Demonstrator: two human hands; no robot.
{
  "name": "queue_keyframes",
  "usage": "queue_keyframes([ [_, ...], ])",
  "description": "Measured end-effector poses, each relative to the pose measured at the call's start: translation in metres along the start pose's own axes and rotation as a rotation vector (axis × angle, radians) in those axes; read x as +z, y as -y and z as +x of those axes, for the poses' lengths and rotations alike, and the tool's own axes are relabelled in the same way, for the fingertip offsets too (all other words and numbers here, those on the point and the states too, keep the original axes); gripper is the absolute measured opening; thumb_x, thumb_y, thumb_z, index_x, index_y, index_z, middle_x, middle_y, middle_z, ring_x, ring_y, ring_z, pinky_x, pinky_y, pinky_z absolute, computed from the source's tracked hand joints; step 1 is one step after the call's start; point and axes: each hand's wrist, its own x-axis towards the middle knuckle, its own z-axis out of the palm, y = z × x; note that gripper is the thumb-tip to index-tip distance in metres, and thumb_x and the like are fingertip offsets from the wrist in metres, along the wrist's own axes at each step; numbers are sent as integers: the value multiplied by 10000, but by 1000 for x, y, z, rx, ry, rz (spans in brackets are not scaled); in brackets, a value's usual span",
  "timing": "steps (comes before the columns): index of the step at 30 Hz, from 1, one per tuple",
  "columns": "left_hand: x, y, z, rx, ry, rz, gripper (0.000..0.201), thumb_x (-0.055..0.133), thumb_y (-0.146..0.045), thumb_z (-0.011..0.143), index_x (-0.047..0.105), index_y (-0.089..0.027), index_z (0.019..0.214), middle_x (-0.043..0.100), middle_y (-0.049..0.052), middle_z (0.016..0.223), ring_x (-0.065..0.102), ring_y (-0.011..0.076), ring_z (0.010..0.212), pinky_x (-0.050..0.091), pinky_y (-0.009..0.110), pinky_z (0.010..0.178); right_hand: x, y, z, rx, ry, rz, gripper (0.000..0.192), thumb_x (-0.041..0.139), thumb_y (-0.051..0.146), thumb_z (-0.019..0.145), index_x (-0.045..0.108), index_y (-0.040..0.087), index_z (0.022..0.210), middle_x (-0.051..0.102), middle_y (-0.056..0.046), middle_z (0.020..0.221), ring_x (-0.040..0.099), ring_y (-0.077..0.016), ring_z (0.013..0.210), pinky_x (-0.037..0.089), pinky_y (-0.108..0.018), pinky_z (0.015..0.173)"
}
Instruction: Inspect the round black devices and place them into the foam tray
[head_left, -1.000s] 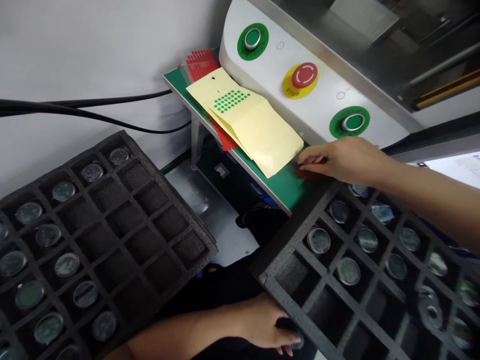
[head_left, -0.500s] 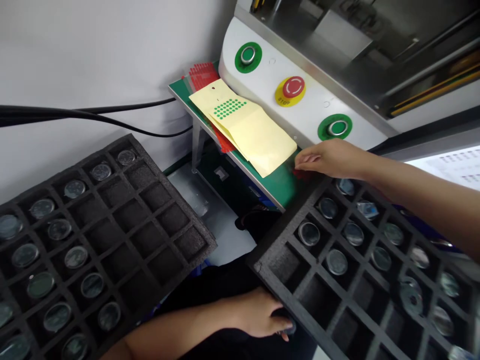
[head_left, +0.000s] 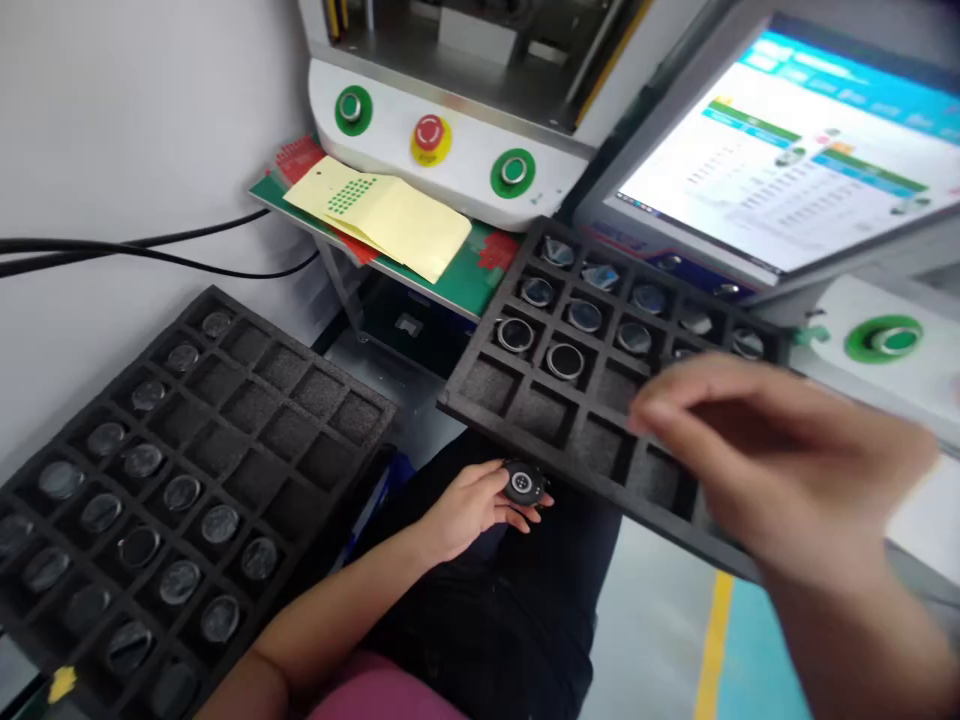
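Observation:
My left hand (head_left: 461,515) holds a round black smartwatch case (head_left: 523,483) above my lap, its back with a pale sensor ring facing up. Smeared by motion, my right hand (head_left: 780,460) hovers over the right black foam tray (head_left: 541,412), thumb and fingertips pinched together. Whatever is between those fingertips, if anything, I cannot make out. Round watch cases fill the far compartments of this tray, and several near ones are bare. On the left, another foam tray (head_left: 281,370) carries many similar round cases, some seemingly under clear film.
A yellow sheet with green dots (head_left: 420,228) and red sticker sheets (head_left: 499,250) lie on a green shelf (head_left: 450,285). Behind them is a machine panel with green buttons (head_left: 514,171) and a red stop button (head_left: 430,133). A lit monitor (head_left: 750,190) stands at right. Black cables (head_left: 150,245) cross on the left.
My right hand has come back from the green shelf's edge to above the right tray. The left hand has lifted, showing the watch case's back. My view has swung right, bringing the monitor in.

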Motion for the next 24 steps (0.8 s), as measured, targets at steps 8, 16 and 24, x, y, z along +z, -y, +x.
queue_keyframes([
  [8,35,10,-29,219,150,236,570,621,-523,879,638,-103,1264,682,199,1163,685,208,889,551,359,833,-3,-5,-153,483,-350,537,97,753,316,776,690,295,705,576,-1,558,542,-171,532,435,-292,488],
  [16,64,4,-54,568,407,713,543,708,-266,857,546,-316,1373,562,81,1275,627,198,1126,551,320,975,-10,2,-168,692,-86,1308,128,775,316,781,709,232,711,550,19,549,514,-88,421,444,-174,391],
  [24,76,-4,-65,665,394,977,576,708,-293,853,514,-277,1395,574,96,1276,645,222,1094,589,327,929,-9,14,-167,700,-169,1389,175,827,309,705,705,218,618,536,23,446,432,-74,319,427,-160,309],
])
